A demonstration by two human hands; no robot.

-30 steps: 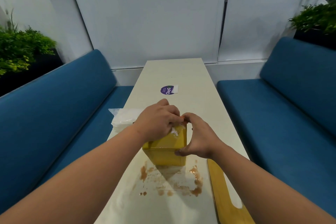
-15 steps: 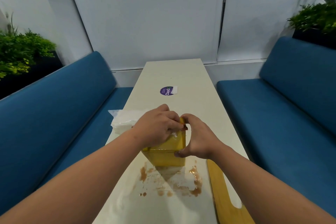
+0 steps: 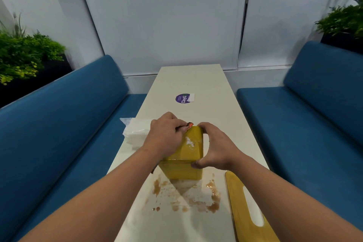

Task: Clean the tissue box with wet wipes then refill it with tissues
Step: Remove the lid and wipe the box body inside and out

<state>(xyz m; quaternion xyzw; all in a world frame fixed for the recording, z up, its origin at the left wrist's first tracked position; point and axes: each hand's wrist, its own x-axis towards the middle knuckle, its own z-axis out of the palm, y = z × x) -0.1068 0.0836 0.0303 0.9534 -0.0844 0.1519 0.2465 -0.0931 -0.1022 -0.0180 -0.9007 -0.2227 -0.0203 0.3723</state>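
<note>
Two bare hands hold a yellow rectangular plastic tissue box (image 3: 184,155), tilted up on the long cream tabletop (image 3: 198,82) near its front end. The right hand (image 3: 215,146) curls round the box's right side, thumb at the lower corner. The left hand (image 3: 167,133) has its fingers bunched on the box's top, pinching what may be a small wipe; the blur hides it. Brown spill stains (image 3: 213,198) spread beneath the box. A white tissue stack (image 3: 135,133) lies at the left edge, a flat yellow slotted lid (image 3: 245,214) by the right edge.
</note>
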